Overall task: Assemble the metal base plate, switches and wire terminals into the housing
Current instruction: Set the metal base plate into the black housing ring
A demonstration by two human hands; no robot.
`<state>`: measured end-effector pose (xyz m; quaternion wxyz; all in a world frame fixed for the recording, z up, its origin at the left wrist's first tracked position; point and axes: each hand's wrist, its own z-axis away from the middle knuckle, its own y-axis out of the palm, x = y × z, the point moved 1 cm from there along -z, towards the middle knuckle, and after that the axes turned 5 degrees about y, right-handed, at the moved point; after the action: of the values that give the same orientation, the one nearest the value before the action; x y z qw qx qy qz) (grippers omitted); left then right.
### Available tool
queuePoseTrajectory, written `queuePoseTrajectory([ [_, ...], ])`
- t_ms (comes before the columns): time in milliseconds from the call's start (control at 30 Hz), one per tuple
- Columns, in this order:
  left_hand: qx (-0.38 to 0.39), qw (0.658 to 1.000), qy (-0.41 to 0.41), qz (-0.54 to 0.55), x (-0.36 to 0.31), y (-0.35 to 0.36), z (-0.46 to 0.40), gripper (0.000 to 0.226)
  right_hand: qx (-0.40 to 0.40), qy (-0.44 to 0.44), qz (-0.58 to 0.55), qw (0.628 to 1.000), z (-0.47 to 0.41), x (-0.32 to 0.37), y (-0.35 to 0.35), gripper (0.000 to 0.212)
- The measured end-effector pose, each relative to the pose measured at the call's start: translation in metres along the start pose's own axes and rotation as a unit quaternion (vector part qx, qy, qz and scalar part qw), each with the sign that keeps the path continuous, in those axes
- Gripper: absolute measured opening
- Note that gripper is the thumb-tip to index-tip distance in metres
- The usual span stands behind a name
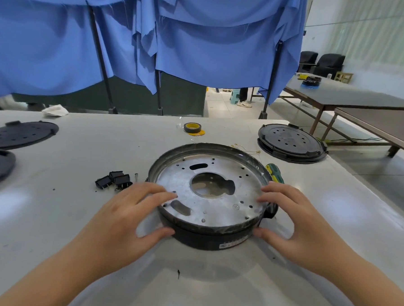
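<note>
A round black housing (206, 238) with a shiny rim stands in the middle of the white table (76, 216). The silver metal base plate (246, 190), pierced with holes and a large central cutout, lies inside it. My left hand (127, 216) grips the housing's left side, fingers on the plate's edge and thumb on the black wall. On the right side my right hand (291, 216) holds it the same way. Three black rocker switches (114, 181) lie to the left of the housing. Thin wire terminals (248, 149) lie behind its right rim.
A green-yellow screwdriver (275, 173) lies by the housing's right rim. A tape roll (193, 128) sits behind. Black round covers (291, 143) are stacked at back right, and more covers (19, 134) lie at far left. A small screw (136, 177) rests near the switches. Blue cloth hangs behind the table.
</note>
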<state>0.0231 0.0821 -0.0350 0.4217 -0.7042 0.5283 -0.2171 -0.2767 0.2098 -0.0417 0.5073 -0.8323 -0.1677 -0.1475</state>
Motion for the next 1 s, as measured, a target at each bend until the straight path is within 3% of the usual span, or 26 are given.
queuePoseTrajectory([
  [200,-0.015,0.98,-0.175,0.09,0.034,-0.023,0.008,0.04,-0.031,0.047,-0.048,0.997,-0.012,0.006,-0.006,0.038],
  [333,0.074,0.95,-0.29,0.094,0.055,-0.02,0.017,0.028,-0.066,0.124,-0.171,0.975,-0.02,-0.003,-0.003,0.014],
  [433,0.133,0.942,-0.302,0.068,0.06,-0.01,0.019,0.015,-0.135,0.199,-0.209,0.948,-0.027,-0.017,-0.001,0.016],
  [500,0.139,0.944,-0.297,0.048,0.061,-0.004,0.017,0.009,-0.138,0.224,-0.194,0.945,-0.031,-0.024,0.001,0.013],
  [733,0.152,0.945,-0.286,0.043,0.063,0.001,0.013,0.007,-0.098,0.217,-0.206,0.949,-0.028,-0.024,0.017,0.024],
  [900,0.073,0.943,-0.325,0.008,0.07,0.001,0.004,0.012,-0.104,0.212,-0.195,0.952,-0.026,-0.025,0.021,0.021],
  [1000,0.134,0.922,-0.36,-0.046,0.071,0.007,-0.009,0.019,-0.103,0.21,-0.184,0.955,-0.026,-0.025,0.021,0.021],
])
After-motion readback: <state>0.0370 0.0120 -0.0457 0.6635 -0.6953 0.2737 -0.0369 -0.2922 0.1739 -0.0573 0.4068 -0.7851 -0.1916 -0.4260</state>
